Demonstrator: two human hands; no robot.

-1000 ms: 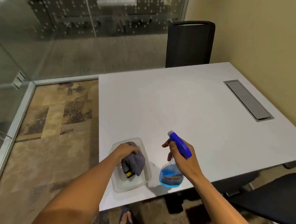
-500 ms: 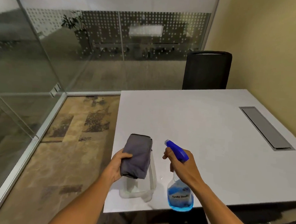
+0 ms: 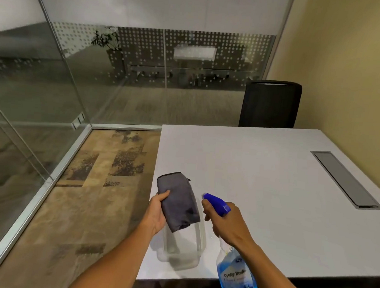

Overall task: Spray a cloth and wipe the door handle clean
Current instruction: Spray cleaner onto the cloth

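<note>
A folded grey cloth is held up in my left hand, above a clear plastic tub on the white table. My right hand grips the neck of a spray bottle with blue liquid. Its blue nozzle points left at the cloth, a short gap away. My index finger lies over the trigger. No door handle is in view.
Glass walls with metal frames stand to the left and ahead. A black chair sits at the table's far side. A grey cable hatch is set in the tabletop at right. Patterned carpet lies left of the table.
My left hand lifted the cloth out of the tub and turned it toward the nozzle. My right hand raised the bottle off the table. The view tilted upward.
</note>
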